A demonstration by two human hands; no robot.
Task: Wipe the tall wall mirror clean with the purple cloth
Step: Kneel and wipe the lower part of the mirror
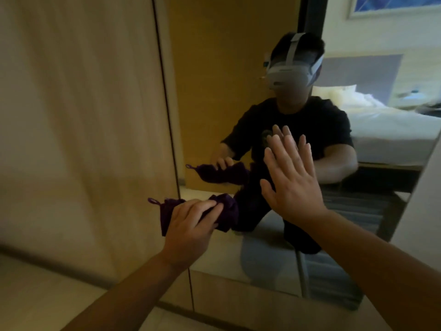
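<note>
The tall wall mirror (pixel 238 68) fills the centre and right of the view, set into a wooden wall. My left hand (pixel 191 225) grips the bunched purple cloth (pixel 226 209) near the mirror's left edge, low down; a small loop hangs from the cloth's left end. My right hand (pixel 288 177) is flat with fingers spread, its fingertips meeting their reflection on the glass to the right of the cloth. The glass reflects me crouching, with both hands and the cloth repeated in it.
A light wooden panel (pixel 78 115) stands left of the mirror, split off by a dark vertical seam. A pale wall edge (pixel 420 211) borders the mirror on the right. A bed and a framed picture show in the reflection. The floor (pixel 35 295) lies lower left.
</note>
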